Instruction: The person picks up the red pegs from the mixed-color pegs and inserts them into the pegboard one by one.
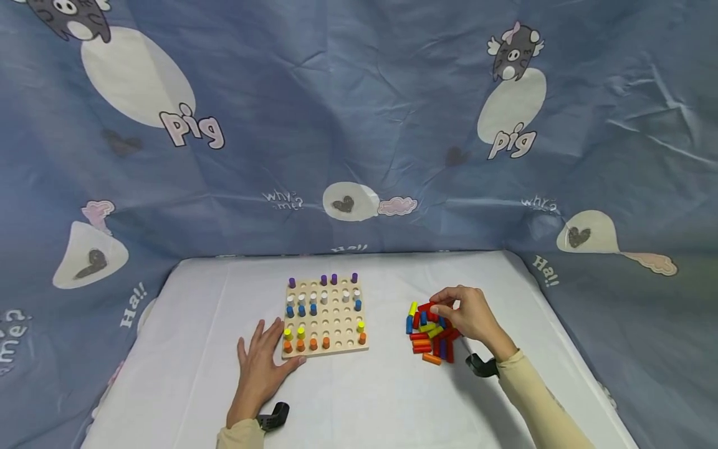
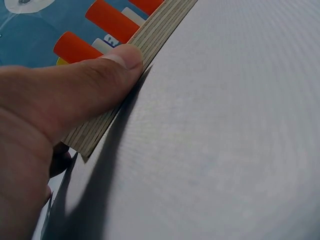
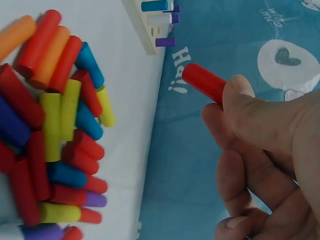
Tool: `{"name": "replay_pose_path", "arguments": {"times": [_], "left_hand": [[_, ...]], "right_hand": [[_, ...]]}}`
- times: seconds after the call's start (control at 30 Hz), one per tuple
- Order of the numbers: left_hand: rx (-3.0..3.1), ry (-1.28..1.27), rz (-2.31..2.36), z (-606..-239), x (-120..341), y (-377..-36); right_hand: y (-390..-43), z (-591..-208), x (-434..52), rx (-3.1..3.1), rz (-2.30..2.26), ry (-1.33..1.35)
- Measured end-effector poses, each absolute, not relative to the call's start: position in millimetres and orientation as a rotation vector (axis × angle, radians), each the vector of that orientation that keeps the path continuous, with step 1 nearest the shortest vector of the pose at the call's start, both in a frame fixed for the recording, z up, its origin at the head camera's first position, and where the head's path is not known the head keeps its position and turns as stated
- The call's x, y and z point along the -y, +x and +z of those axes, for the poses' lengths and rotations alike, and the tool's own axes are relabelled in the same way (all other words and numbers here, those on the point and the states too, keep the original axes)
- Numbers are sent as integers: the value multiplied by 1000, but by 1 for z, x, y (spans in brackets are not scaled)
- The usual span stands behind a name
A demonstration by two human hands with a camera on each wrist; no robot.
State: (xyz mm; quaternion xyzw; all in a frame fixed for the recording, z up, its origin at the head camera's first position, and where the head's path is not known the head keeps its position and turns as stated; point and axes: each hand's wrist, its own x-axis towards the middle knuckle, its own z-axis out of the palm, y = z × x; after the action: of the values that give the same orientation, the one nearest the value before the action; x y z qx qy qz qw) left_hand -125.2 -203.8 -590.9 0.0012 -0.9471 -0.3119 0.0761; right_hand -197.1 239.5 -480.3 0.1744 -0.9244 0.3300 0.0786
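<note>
Beside the heap of coloured wooden pegs, the right hand pinches a red cylindrical peg, while the left hand, fingers spread, presses the square wooden pegboard on the white-clothed counter.

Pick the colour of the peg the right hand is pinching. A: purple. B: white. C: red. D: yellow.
C: the right wrist view shows the right hand pinching a red peg between thumb and fingers, lifted off the pile of loose pegs lying on the table.
</note>
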Motion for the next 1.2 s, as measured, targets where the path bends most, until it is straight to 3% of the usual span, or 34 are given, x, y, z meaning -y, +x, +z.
{"name": "replay_pose_path", "arguments": {"times": [0.47, 1.2], "left_hand": [[2823, -23, -926, -590, 203, -128], [2836, 20, -932, -591, 205, -125]], "right_hand": [[-220, -458, -208, 2809, 985, 659], [-231, -443, -124, 2829, 828, 1106]]}}
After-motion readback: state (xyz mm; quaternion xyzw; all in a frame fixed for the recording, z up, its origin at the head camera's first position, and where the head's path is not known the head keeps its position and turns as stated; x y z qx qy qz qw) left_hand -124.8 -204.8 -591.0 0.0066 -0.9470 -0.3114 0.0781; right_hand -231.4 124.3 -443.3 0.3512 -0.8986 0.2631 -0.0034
